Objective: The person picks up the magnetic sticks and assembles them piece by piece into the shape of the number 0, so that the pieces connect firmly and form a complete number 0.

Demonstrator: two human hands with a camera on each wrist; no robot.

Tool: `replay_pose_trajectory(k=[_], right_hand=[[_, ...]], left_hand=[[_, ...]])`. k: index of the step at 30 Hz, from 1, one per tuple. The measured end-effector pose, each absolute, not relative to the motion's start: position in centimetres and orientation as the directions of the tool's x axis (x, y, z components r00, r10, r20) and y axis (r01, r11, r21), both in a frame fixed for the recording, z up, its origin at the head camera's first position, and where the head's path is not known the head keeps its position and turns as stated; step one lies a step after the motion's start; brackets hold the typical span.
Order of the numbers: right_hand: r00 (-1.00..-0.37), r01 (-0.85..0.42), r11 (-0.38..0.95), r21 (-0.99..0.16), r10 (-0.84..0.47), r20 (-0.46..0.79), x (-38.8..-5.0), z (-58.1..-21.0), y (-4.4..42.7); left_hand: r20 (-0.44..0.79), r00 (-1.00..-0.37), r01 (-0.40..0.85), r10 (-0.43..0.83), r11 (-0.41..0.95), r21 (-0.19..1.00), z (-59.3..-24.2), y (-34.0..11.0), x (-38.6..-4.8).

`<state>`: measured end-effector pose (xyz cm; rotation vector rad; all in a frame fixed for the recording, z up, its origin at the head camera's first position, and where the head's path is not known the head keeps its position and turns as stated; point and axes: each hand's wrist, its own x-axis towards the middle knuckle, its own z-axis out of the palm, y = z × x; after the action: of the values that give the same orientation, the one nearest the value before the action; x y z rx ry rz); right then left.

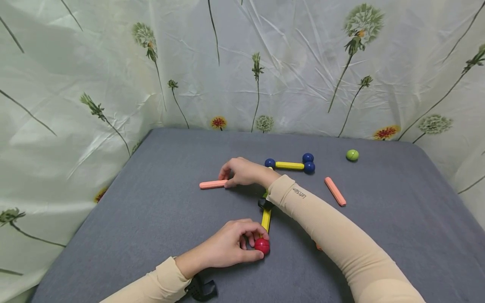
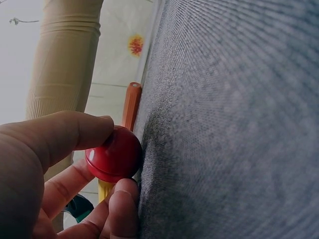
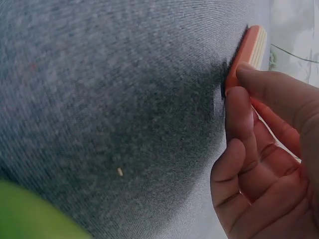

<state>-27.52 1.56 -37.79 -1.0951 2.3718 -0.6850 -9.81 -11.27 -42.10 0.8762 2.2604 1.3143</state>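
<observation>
A pink rod (image 1: 212,184) sits by the grey surface (image 1: 151,219), its three-o'clock end pinched in the right hand's (image 1: 244,172) fingers. The left hand's (image 1: 229,244) fingers grip a red ball (image 1: 262,246), between four and five o'clock from that rod. A yellow rod (image 1: 266,219) lies at the ball's twelve; a green ball (image 1: 352,155), well apart, between one and two.

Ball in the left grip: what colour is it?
The ball is red, clearest in the left wrist view.

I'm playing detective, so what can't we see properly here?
Head: the orange piece, partly hidden by the right sleeve.
Head: right end of the held stick, behind the right hand.
Right wrist: the green thing, cut off by the picture's edge.
Right wrist: the speck, too small to name.
</observation>
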Motion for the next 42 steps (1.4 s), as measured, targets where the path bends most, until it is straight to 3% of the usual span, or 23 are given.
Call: replay_pose_trajectory(k=[20, 31, 42], right_hand=[[-0.63, -0.522, 0.558, -0.645, -0.762, -0.149, -27.2, -36.2, 3.8], [-0.681, -0.501, 0.542, -0.674, -0.728, -0.08, -26.8, -34.7, 9.0], [-0.778, -0.381, 0.574, -0.724, -0.622, -0.084, -24.0, -33.7, 16.0]], left_hand=[[-0.02, -0.732, 0.322, 0.681, 0.372, 0.871, -42.1, -11.2, -9.8], [-0.013, -0.743, 0.326, 0.67, 0.378, 0.866, -42.2, -11.1, -9.9], [-0.022, -0.759, 0.311, 0.651, 0.391, 0.866, -42.2, -11.0, -9.9]])
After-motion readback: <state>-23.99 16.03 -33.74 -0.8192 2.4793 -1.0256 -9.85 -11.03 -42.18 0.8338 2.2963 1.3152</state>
